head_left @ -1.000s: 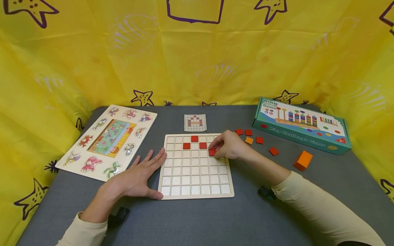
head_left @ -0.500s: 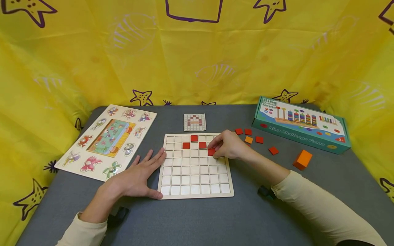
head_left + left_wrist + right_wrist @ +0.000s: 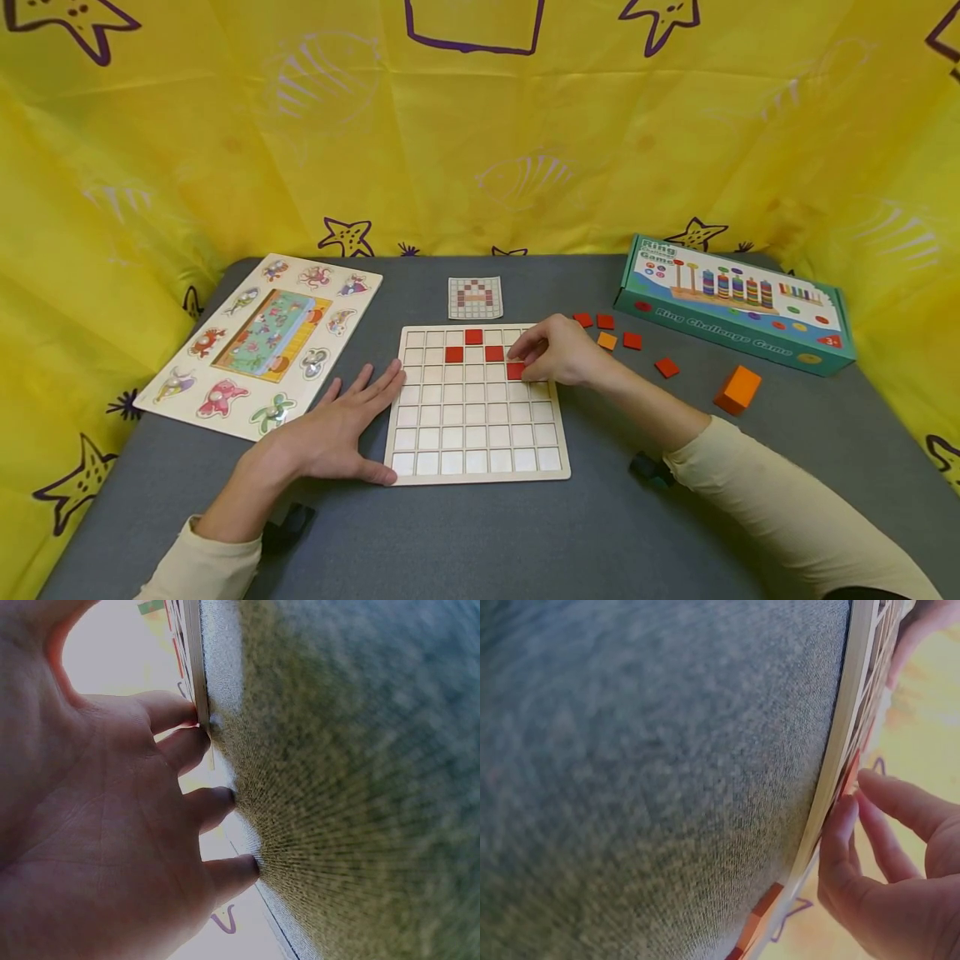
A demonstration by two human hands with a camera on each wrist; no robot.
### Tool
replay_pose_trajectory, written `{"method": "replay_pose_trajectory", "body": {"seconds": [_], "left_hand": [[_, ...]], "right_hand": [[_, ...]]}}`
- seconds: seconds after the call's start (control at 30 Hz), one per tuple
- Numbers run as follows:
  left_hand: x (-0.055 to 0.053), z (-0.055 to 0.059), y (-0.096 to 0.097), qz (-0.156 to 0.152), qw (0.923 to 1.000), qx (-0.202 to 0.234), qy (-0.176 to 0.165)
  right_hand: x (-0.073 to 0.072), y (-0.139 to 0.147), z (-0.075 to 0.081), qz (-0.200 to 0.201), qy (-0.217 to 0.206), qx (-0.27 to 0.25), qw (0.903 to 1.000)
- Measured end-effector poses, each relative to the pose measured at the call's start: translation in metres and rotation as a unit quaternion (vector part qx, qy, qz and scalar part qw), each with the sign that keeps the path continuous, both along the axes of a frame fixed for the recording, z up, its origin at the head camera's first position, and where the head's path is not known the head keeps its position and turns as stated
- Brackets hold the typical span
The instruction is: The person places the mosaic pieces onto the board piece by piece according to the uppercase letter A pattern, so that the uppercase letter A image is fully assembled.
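Observation:
A wooden grid board lies flat in the middle of the table. Three red square tiles, among them a red tile in the top row, sit in its upper cells. My right hand pinches another red tile at a cell in the third row, near the board's right side; the right wrist view has thumb and fingers close around that tile. My left hand rests with spread, straight fingers along the board's left edge, fingertips and thumb touching it. The left wrist view shows the left palm.
A small pattern card lies behind the board. Several loose red tiles and an orange tile lie to the right, near an orange block. A green game box stands back right; an animal peg puzzle lies left.
Almost nothing differs. The right hand stays at the same cell with the red tile, its fingers shifting very slightly. The left hand keeps its place.

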State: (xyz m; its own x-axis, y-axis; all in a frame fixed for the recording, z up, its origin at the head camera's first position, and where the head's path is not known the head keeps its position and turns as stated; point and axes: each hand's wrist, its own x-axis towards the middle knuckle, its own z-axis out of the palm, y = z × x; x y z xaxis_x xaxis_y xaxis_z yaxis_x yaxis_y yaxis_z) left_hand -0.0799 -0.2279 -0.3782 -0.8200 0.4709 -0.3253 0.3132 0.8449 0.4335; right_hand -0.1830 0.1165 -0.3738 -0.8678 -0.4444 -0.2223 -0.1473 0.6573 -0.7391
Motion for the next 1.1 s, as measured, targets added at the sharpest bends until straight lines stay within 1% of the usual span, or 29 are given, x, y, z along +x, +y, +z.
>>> {"method": "replay_pose_trajectory", "body": {"seconds": [0.17, 0.27, 0.43, 0.57, 0.7, 1.1], "left_hand": [[0.000, 0.000, 0.000, 0.001, 1.0000, -0.001, 0.000], [0.000, -0.001, 0.000, 0.000, 1.0000, -0.001, 0.000], [0.000, 0.000, 0.000, 0.000, 1.0000, 0.000, 0.002], [0.001, 0.000, 0.000, -0.002, 1.0000, 0.000, 0.005], [0.001, 0.001, 0.001, -0.003, 1.0000, -0.001, 0.004], [0.001, 0.001, 0.000, -0.002, 1.0000, -0.001, 0.002]], "right_hand": [[-0.002, 0.005, 0.000, -0.015, -0.003, -0.012, 0.9998], [-0.003, 0.009, 0.000, -0.018, 0.009, -0.016, 0.9997], [-0.006, 0.018, -0.002, -0.030, 0.025, -0.012, 0.9991], [-0.009, 0.026, -0.001, -0.054, 0.017, -0.010, 0.9984], [-0.011, 0.035, 0.001, -0.074, 0.020, -0.007, 0.9970], [-0.019, 0.064, 0.002, -0.104, 0.037, -0.005, 0.9939]]}}
